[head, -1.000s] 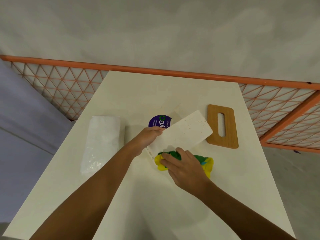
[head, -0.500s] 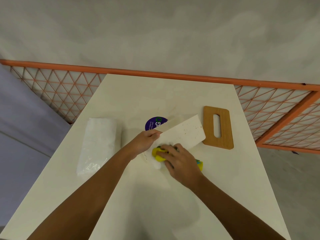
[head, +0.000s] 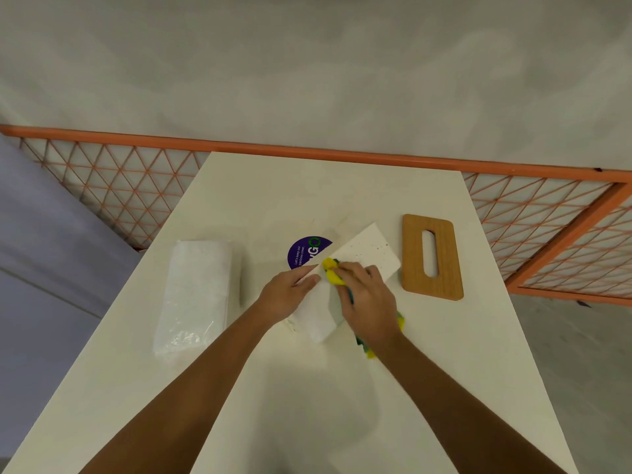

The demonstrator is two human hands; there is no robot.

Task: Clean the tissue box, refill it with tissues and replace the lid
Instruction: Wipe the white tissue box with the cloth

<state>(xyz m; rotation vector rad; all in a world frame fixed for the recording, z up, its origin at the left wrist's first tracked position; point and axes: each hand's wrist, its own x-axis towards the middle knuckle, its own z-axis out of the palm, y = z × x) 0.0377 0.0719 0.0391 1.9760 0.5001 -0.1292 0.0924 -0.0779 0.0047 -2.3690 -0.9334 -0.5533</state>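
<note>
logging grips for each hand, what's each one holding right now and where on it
Left hand steadies the white tissue box at its left edge. Right hand presses a bunched yellow-green cloth onto the box.

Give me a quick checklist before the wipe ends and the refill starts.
1. Box steadied: ok, left hand holds its near end on the table.
2. Cloth on the box: ok, right hand presses it on the upper face.
3. Box clean: not ok, brown specks still show near its far end.
4. Tissue pack within reach: ok, it lies left of the box, still wrapped.
5. Lid ready: ok, it lies flat to the right, apart from the box.
6. Box inside empty: cannot tell, the opening is not in view.
</note>
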